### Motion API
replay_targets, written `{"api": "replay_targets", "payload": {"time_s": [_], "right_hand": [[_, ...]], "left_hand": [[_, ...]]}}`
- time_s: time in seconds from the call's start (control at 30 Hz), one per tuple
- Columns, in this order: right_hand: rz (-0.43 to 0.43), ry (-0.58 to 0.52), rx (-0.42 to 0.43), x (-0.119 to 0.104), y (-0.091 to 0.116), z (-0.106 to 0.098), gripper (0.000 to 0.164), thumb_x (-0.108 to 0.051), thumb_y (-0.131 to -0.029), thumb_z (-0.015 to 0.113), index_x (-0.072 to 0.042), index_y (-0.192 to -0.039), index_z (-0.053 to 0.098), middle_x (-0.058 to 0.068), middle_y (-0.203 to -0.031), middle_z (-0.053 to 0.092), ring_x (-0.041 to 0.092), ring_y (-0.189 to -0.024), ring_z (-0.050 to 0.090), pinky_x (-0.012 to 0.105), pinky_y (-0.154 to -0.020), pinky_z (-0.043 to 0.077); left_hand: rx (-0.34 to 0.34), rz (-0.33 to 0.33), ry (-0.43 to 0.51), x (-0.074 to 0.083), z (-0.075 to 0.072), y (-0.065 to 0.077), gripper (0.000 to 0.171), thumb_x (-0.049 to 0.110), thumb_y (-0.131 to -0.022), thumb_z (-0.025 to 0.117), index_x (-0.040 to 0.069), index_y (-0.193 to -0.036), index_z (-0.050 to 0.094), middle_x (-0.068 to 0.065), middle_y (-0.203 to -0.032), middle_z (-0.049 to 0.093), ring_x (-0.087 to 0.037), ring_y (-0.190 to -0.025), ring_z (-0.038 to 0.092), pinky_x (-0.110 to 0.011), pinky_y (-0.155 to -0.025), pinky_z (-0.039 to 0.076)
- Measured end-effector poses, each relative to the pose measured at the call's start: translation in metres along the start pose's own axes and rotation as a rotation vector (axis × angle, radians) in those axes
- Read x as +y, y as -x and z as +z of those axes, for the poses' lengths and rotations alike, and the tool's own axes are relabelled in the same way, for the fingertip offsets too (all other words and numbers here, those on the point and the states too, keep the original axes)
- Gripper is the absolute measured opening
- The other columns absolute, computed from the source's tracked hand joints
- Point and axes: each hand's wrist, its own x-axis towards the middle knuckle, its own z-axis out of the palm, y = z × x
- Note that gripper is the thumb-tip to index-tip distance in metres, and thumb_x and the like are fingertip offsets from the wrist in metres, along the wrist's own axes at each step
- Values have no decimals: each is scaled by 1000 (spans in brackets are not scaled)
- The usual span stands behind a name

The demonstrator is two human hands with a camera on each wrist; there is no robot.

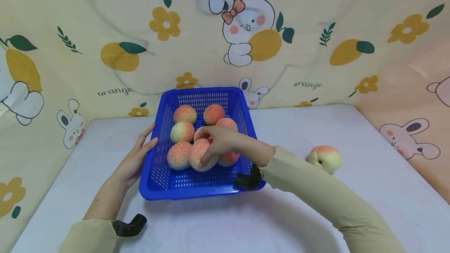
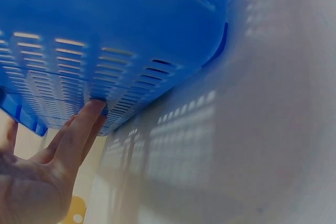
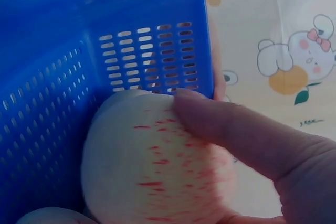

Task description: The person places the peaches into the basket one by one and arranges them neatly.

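Observation:
A blue plastic basket (image 1: 197,192) with slotted walls holds several peaches, pale yellow with red speckles. My right hand (image 1: 221,141) reaches into it and holds a peach (image 1: 198,153) at the front middle, thumb on the near side. In the right wrist view this peach (image 3: 147,161) is close up with the thumb on it; the other fingers are mostly hidden. My left hand (image 1: 135,159) rests against the basket's left side. The left wrist view shows its fingers (image 2: 79,135) fairly straight, touching the slotted outer wall (image 2: 121,77).
One more peach (image 1: 325,158), with a dark stem dimple, lies alone on the white tabletop (image 1: 295,128) to the right of the basket. A cream cloth (image 1: 197,22) printed with rabbits and oranges stands behind the table and along its sides.

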Motion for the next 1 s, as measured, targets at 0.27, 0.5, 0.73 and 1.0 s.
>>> {"api": "replay_targets", "payload": {"time_s": [0.27, 0.5, 0.73, 1.0], "right_hand": [[69, 46, -25, -2, -2, -1, 46, -15, -71, 85, -18, -110, 62, 3, -112, 60, 20, -101, 53, 33, -89, 48], [88, 91, -87, 2, -4, 0, 43, -11, -71, 84, -18, -109, 66, 2, -103, 63, 18, -99, 55, 33, -89, 48], [107, 21, -93, 6, -4, -2, 45, -5, -75, 80, -11, -116, 64, 5, -108, 66, 18, -88, 61, 27, -74, 54], [37, -24, -107, 12, 2, -12, 43, -11, -77, 80, -10, -117, 65, 7, -107, 67, 17, -92, 62, 29, -75, 56]], "left_hand": [[-8, 5, 5, 0, 2, 0, 60, 45, -101, 41, 50, -149, 6, -18, -156, 19, -16, -113, 56, -35, -87, 53], [-7, 10, 9, -1, 1, 1, 60, 44, -101, 40, 49, -150, 5, -19, -155, 19, -14, -110, 57, -33, -86, 53], [0, -3, 9, -1, 2, 1, 60, 45, -101, 41, 49, -150, 5, -19, -156, 18, -14, -110, 58, -34, -87, 53], [8, -2, -4, 0, 2, 1, 61, 46, -100, 41, 49, -149, 5, -18, -156, 18, -15, -111, 56, -34, -87, 53]]}}
